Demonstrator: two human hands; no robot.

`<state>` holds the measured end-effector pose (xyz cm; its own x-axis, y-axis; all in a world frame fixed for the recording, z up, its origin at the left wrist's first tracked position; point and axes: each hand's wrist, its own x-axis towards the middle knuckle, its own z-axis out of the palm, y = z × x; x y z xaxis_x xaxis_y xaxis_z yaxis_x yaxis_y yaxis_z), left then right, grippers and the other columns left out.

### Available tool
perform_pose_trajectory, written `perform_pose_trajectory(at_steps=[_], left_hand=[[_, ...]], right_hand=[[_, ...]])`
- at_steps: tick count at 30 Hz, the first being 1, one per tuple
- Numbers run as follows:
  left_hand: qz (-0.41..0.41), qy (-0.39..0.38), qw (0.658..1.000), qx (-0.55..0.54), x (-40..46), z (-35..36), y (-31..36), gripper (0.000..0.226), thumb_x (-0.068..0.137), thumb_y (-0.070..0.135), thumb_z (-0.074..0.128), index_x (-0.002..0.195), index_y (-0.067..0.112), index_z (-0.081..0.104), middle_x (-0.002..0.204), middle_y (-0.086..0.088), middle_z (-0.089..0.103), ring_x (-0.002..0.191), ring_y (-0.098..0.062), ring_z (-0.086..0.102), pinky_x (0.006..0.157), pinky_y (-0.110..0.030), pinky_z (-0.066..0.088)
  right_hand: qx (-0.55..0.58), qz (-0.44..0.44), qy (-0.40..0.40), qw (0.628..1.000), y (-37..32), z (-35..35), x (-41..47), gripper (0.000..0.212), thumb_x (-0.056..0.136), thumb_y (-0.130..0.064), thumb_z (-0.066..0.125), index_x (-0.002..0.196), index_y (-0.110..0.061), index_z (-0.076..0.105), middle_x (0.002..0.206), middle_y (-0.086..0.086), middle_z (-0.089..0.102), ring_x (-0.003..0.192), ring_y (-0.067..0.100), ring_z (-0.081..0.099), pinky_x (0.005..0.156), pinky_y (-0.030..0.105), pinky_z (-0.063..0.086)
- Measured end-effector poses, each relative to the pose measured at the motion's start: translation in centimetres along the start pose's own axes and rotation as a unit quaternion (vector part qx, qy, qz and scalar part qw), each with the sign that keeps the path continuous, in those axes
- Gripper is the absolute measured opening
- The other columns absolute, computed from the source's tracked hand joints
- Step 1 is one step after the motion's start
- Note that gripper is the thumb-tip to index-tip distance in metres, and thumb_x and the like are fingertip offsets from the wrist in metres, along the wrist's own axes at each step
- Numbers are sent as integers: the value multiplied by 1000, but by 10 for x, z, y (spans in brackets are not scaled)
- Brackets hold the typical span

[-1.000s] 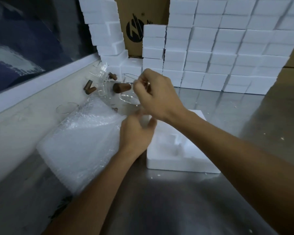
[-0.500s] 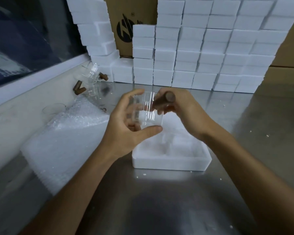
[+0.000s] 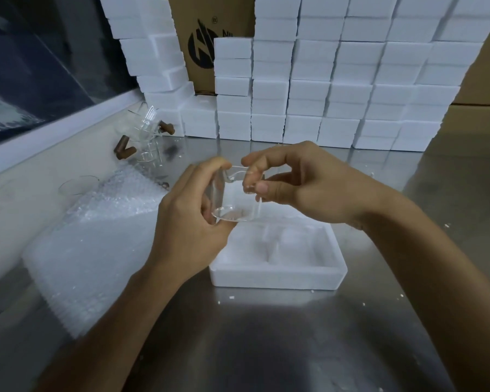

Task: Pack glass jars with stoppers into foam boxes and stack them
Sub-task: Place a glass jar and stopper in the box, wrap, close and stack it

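Note:
A clear glass jar (image 3: pixel 236 213) hangs tilted in the air just above the far left corner of an open white foam box (image 3: pixel 277 278). My left hand (image 3: pixel 187 230) grips the jar's side and base. My right hand (image 3: pixel 309 188) pinches the jar's upper rim between thumb and forefinger, the other fingers curled. No stopper shows in either hand. The foam box lies on the steel table, and its moulded hollows hold nothing.
Several loose glass jars (image 3: pixel 147 137) and brown stoppers (image 3: pixel 123 149) lie at the back left by the wall. A pile of bubble wrap (image 3: pixel 96 244) covers the table's left side. Stacked foam boxes (image 3: pixel 337 89) and a cardboard carton (image 3: pixel 207 38) line the back.
My right hand brought a jar and a brown stopper from the back pile to above the foam box. My left hand left the bubble wrap and took the jar. The stopper is now out of sight.

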<state>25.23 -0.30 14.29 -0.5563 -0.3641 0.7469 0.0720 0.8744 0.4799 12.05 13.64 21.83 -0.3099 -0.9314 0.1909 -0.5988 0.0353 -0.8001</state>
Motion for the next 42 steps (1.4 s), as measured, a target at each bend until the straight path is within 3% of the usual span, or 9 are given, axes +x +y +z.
perform_pose_trajectory(at_steps=[5,9,15,19,25,30,34,38,42], left_hand=[[-49,-16,994,-97,2,-3,2,71,62,25,94,121,33,55,104,33,58,82,-7,66,59,-15,55],[-109,-61,964,-233,6,-5,6,68,55,30,88,115,36,57,100,17,68,84,-7,71,59,-16,56],[-117,-67,955,-263,6,-5,6,67,54,27,88,114,34,58,96,11,70,82,-10,72,57,-18,56],[-91,-66,974,-198,1,-1,1,71,63,26,90,126,28,57,96,2,70,81,-23,70,68,-27,61],[-25,-63,997,42,2,-6,-13,76,74,30,83,142,24,50,90,19,60,71,-10,62,65,-16,53],[-212,64,946,238,6,-25,-40,24,88,34,72,104,15,68,90,-6,70,75,-20,60,70,-30,41],[-388,-47,859,330,3,-35,-56,39,90,46,66,101,8,65,101,-14,68,77,-24,46,71,-37,37],[-408,-35,852,327,6,-34,-59,26,93,30,66,89,4,67,78,-10,58,62,-21,45,67,-36,38],[-364,3,882,299,9,-38,-55,12,94,15,64,89,4,69,92,-16,68,78,-31,57,68,-38,42]], right_hand=[[1,-36,-7,999,2,-4,-2,19,92,-2,64,92,-18,74,107,-5,73,107,14,67,88,32,58],[57,-42,-9,997,3,-9,-6,24,93,1,61,94,-19,73,112,-1,73,98,16,71,71,26,58],[38,-34,-13,999,2,-10,-6,12,91,-12,66,101,-17,71,113,-5,72,92,17,72,74,29,59],[-50,-20,-29,998,-2,-3,-5,14,78,-30,81,81,-23,69,95,-9,73,80,14,71,73,26,57],[-106,-13,27,994,1,10,-1,47,58,-62,77,63,-18,61,81,-3,71,85,12,71,69,32,56],[-83,20,68,994,5,3,-1,55,55,-61,78,94,-33,52,92,-13,69,74,2,64,66,26,55],[-103,28,50,993,6,2,0,76,54,-70,72,121,-46,44,101,-18,64,85,-3,65,72,19,54],[-107,15,45,993,7,5,1,81,53,-73,70,126,-46,49,101,-21,63,88,-9,62,72,15,49],[-101,11,50,994,7,2,0,75,54,-71,73,122,-50,50,102,-21,64,89,-4,65,74,18,54]])
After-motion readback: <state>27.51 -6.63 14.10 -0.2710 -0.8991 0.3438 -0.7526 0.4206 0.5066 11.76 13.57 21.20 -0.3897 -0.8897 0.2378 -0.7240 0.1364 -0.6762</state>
